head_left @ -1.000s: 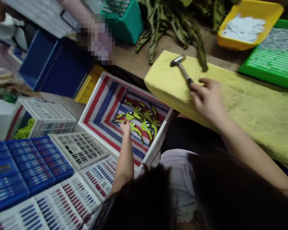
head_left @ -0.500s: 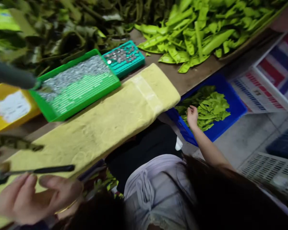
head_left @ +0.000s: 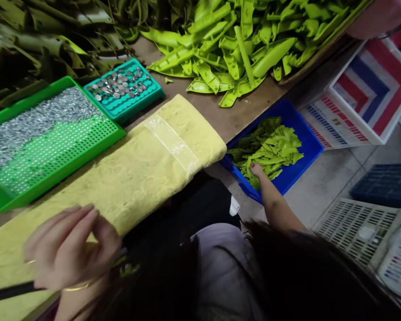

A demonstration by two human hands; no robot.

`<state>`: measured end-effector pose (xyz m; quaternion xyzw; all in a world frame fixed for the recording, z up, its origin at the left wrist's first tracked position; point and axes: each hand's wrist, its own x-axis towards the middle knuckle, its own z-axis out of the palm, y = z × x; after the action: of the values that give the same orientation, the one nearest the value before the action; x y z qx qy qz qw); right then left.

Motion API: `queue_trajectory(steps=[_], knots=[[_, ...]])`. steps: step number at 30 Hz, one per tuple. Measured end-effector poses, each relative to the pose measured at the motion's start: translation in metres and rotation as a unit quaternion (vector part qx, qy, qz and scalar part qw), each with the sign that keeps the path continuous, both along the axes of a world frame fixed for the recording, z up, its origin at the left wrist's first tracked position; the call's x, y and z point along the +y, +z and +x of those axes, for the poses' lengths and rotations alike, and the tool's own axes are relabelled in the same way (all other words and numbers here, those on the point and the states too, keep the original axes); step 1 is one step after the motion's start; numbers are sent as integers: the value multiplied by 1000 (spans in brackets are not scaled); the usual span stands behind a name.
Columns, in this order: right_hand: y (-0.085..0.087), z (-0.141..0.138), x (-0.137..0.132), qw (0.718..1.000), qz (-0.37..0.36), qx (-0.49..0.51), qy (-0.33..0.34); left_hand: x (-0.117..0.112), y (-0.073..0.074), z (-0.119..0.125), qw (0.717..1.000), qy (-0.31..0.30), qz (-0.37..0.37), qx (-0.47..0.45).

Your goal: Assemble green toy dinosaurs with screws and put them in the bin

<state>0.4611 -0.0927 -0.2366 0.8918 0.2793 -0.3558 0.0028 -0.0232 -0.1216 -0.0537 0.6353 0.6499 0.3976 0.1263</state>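
Note:
My left hand (head_left: 71, 249) is over the long yellow padded cloth (head_left: 137, 165), fingers loosely curled, thumb apart from them. Nothing shows between its fingers. The black handle (head_left: 10, 292) of a tool lies on the cloth beside that hand; its head is out of view. My right hand (head_left: 256, 169) is down in the blue bin (head_left: 312, 154), touching the lime-green plastic pieces (head_left: 277, 147). Its fingers are folded together, and what they may hold is too small to make out.
A green tray (head_left: 70, 165) holds small metal pins or rivets. Next to it a teal tray (head_left: 137, 102) carries round metal bits. Lime-green parts (head_left: 217, 53) and dark olive parts (head_left: 53, 44) are heaped behind. Plastic crates (head_left: 361, 232) stand on the floor at right.
My right hand has gone lower into the blue bin and its fingers have closed. My left hand has lifted off to the right and up. The view has shifted rightward.

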Motion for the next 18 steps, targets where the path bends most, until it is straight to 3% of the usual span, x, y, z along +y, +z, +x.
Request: queue_trajectory(steps=[3, 5, 8, 11, 13, 15, 17, 18], knots=[[18, 11, 6, 999, 46, 28, 2, 5, 3, 11, 981, -88, 146, 93], [41, 24, 12, 995, 95, 27, -8, 3, 5, 10, 975, -122, 149, 111], [92, 47, 27, 980, 193, 0, -38, -3, 3, 7, 983, -127, 105, 82], [157, 52, 44, 948, 313, -26, -57, -6, 0, 17, 992, -116, 54, 3], [197, 34, 55, 922, 384, -9, -40, -4, 2, 37, 992, -119, 17, -47], [226, -4, 67, 894, 445, 56, 7, 1, 9, 65, 985, -136, -36, -98], [241, -54, 80, 858, 484, 156, 66, 10, 14, 90, 961, -171, -110, -185], [243, -80, 88, 842, 490, 206, 93, 15, 15, 98, 936, -184, -155, -258]])
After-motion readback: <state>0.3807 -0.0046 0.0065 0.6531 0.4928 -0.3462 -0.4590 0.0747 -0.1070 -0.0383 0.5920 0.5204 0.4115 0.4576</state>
